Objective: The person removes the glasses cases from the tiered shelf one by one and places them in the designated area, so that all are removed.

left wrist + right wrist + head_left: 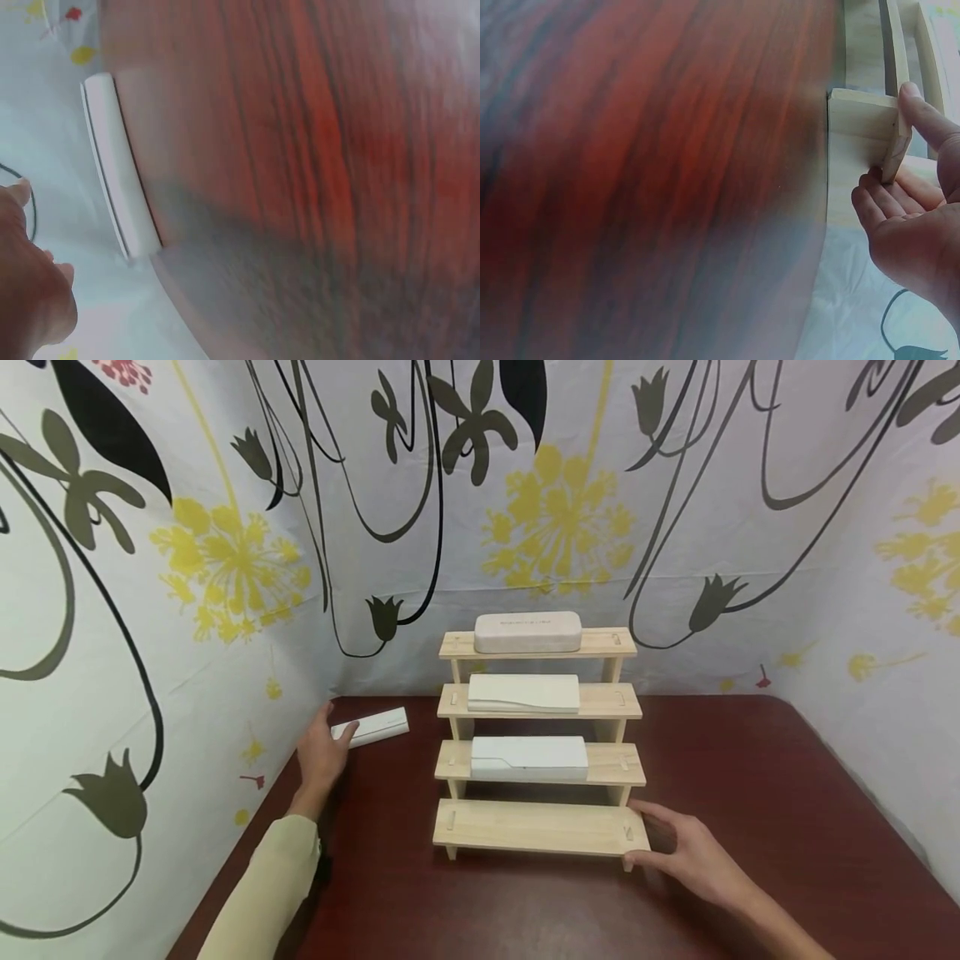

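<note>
My left hand [324,756] reaches over the left end of a slim white case [381,727] lying on the table, thumb and fingers spread. In the left wrist view the hand [34,277] shows a gap from the white case [120,165]. At the right end of the lowest step of a four-step wooden display stand [540,827], my right hand [693,852] grips the board. The right wrist view shows its thumb and fingers [885,199] on opposite sides of the board's end [898,142].
On the stand's upper steps sit a beige rounded case [528,633], a white case with a wavy flap line [523,693] and another white case [529,758]. The dark red wooden table [405,902] meets flower-printed cloth [465,552] at the back and sides.
</note>
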Demonstrator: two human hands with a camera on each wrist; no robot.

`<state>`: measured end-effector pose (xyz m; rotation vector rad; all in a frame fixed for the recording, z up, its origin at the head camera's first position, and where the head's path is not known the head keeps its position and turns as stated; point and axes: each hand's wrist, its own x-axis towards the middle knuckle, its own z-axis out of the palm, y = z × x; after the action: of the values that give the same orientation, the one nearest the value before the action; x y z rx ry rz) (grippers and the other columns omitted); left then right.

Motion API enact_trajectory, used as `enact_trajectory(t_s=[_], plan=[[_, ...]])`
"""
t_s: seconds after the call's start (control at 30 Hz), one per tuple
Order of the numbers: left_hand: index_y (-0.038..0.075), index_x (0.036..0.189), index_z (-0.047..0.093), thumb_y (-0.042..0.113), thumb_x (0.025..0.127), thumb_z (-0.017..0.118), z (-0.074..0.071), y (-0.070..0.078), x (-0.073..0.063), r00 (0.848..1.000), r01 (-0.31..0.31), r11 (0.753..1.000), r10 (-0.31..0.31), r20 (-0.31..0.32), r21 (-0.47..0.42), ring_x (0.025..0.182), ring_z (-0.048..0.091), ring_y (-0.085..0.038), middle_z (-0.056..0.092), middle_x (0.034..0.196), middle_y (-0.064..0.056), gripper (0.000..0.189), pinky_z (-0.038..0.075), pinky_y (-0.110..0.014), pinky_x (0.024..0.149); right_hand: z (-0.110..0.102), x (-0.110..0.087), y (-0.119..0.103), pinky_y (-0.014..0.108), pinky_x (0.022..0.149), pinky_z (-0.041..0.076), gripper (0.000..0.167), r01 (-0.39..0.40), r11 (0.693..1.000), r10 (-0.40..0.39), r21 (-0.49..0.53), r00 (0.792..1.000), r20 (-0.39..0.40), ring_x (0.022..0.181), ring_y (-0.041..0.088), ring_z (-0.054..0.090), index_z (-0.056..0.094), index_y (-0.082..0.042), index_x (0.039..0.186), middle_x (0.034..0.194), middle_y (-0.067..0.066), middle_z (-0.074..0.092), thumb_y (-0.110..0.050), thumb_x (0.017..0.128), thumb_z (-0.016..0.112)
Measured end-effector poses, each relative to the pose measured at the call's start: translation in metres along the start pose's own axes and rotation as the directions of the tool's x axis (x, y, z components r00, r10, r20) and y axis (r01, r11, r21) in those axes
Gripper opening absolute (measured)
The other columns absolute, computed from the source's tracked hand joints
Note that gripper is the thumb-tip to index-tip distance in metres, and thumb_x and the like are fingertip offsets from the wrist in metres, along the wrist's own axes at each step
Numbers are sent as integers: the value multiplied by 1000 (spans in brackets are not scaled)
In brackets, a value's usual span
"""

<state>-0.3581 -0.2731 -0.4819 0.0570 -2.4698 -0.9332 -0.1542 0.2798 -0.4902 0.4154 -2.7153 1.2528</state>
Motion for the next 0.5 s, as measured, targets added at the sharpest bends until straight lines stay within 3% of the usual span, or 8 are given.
enact_trajectory(t_s=[0.13,0.3,0.5], plan=[[-3,158,43,26,102,75,3,14,-3,999,-34,998,33,-18,-55,142,50,-43,51,157,-23,71,36,-59,119,0,1,0,24,96,55,79,-2,1000,2,-3,1000,7,124,35,66,63,2,142,136,17,70,-34,80,95],[-1,162,38,29,104,73,2,33,-9,998,-58,990,59,4,-132,149,42,-40,45,163,-22,75,34,-59,121,-1,3,0,25,97,55,83,-13,1000,13,2,1000,28,126,39,64,60,5,143,138,21,67,-36,80,95],[6,167,32,38,104,71,1,53,-19,997,-64,974,74,36,-218,145,48,-40,41,167,-16,81,39,-59,117,-2,4,1,25,98,54,85,-25,1000,25,11,998,56,129,41,62,57,6,146,141,22,65,-36,82,94]])
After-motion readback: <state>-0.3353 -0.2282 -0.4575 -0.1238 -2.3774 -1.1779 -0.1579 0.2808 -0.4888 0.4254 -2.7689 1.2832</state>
